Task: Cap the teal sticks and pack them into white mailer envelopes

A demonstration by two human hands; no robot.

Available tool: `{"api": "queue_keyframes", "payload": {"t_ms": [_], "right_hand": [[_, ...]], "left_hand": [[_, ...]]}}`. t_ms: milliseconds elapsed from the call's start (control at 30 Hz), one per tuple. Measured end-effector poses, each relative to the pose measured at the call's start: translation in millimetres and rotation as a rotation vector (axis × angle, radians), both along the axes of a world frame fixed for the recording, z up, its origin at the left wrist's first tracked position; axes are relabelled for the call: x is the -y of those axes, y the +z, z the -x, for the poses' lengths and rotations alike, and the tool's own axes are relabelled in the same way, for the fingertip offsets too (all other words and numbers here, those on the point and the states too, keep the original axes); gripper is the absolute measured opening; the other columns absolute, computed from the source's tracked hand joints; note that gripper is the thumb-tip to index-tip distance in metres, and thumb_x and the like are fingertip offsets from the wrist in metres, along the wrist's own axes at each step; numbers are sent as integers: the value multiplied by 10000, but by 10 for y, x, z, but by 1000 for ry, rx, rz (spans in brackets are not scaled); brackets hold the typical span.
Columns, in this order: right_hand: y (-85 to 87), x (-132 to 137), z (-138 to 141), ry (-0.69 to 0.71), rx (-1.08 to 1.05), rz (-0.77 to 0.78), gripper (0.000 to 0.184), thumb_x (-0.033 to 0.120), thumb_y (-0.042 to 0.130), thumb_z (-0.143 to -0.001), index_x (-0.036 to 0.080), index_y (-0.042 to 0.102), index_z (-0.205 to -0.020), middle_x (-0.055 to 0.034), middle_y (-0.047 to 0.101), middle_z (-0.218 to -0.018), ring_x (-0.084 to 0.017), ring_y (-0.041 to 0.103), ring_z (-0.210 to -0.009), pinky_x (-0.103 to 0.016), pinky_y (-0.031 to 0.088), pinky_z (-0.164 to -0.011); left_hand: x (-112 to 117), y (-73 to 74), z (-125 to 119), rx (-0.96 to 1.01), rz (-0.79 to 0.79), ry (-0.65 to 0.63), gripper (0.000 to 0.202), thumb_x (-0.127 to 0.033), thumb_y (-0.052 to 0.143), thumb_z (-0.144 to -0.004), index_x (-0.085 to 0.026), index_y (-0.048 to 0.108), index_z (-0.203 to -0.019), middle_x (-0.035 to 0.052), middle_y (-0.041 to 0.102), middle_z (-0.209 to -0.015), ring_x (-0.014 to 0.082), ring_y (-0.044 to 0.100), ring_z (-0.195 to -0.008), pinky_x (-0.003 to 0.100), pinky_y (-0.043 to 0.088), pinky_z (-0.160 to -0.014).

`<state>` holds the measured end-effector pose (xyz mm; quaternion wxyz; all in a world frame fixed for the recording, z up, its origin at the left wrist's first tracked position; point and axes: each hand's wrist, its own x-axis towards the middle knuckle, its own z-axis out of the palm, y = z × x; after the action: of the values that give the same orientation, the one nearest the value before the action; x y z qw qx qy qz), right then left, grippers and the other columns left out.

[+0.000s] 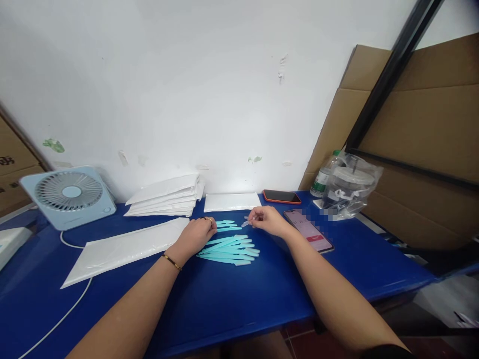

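A fan of turquoise eyebrow razors (229, 252) lies on the blue table, their wider pale ends pointing right. Just behind it, my left hand (199, 234) is closed around the left ends of a few more razors (226, 226), which stick out to the right. My right hand (266, 220), to the right of them, pinches a small clear plastic cap (245, 224) between thumb and fingers. A narrow gap separates the cap from the razor tips. My left fingertips are partly hidden by the hand itself.
White padded envelopes (164, 195) are stacked at the back, with one long envelope (127, 249) at left and another (232, 201) by the wall. A blue fan (71, 194) stands left. Two phones (281, 196), a bottle (321, 180) and a bagged cup (350, 187) are at right.
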<state>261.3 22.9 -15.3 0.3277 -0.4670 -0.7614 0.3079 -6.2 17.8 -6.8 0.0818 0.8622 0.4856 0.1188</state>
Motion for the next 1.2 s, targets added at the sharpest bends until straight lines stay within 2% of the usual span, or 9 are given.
{"api": "queue_keyframes", "payload": {"t_ms": [133, 333, 500, 667, 733, 833, 933, 1033, 1200], "right_hand": [[-40, -32, 8, 15, -180, 123, 169, 257, 704, -623, 123, 659, -715, -54, 675, -718, -148, 618, -654, -254, 481, -617], [-38, -35, 10, -20, -176, 27, 101, 206, 701, -603, 127, 681, -663, -57, 681, -733, -155, 621, -683, -265, 483, -653], [-1, 5, 78, -4, -184, -36, 69, 192, 710, -599, 147, 687, -646, -43, 672, -746, -149, 621, -704, -264, 486, -684], [41, 79, 208, 68, -209, -59, 30, 169, 699, -612, 160, 698, -641, -40, 665, -774, -144, 622, -723, -261, 488, -697], [65, 85, 194, 59, -228, -54, 38, 176, 708, -607, 163, 698, -641, -39, 664, -771, -146, 621, -720, -267, 492, -699], [126, 70, 91, -8, -301, -75, 98, 227, 745, -584, 164, 696, -641, -45, 660, -781, -155, 622, -726, -289, 502, -711], [187, 59, -4, -50, -369, -98, 152, 279, 765, -571, 169, 691, -644, -47, 653, -791, -161, 622, -733, -303, 511, -712], [196, 67, 4, -41, -363, -92, 163, 285, 775, -564, 169, 689, -639, -48, 652, -788, -161, 621, -731, -305, 512, -711], [111, 96, 171, 32, -336, -81, 127, 265, 767, -590, 170, 701, -642, -48, 658, -779, -155, 618, -724, -291, 499, -700]], "left_hand": [[-9, -15, 63, 151, 78, 13, 168, -303, 414, -840, -206, 545, -802, 28, 615, -753, 178, 556, -692, 276, 362, -610], [-29, -26, 98, 262, 189, 32, 200, -370, 426, -823, -206, 538, -803, -4, 570, -681, 153, 506, -615, 259, 345, -563], [-50, -55, 102, 359, 286, 4, 261, -438, 463, -793, -192, 552, -798, -8, 557, -689, 143, 489, -627, 252, 358, -573], [-14, 18, 67, 485, 493, -61, 317, -472, 498, -765, -167, 555, -830, 6, 574, -747, 133, 487, -657, 252, 388, -618], [3, 63, 69, 530, 547, -43, 325, -472, 506, -755, -162, 554, -840, 15, 582, -780, 135, 497, -685, 256, 400, -648], [15, 121, 104, 566, 557, 37, 329, -480, 525, -732, -165, 556, -821, 16, 581, -781, 140, 503, -704, 259, 402, -666], [15, 157, 145, 577, 559, 81, 326, -486, 523, -730, -172, 551, -812, 3, 555, -741, 134, 481, -668, 248, 385, -614], [11, 165, 155, 581, 547, 71, 328, -493, 507, -739, -175, 545, -809, 0, 543, -734, 135, 476, -671, 244, 380, -601], [42, 182, 99, 608, 550, 26, 320, -480, 517, -737, -168, 543, -805, 4, 541, -747, 140, 487, -709, 262, 400, -677]]}}
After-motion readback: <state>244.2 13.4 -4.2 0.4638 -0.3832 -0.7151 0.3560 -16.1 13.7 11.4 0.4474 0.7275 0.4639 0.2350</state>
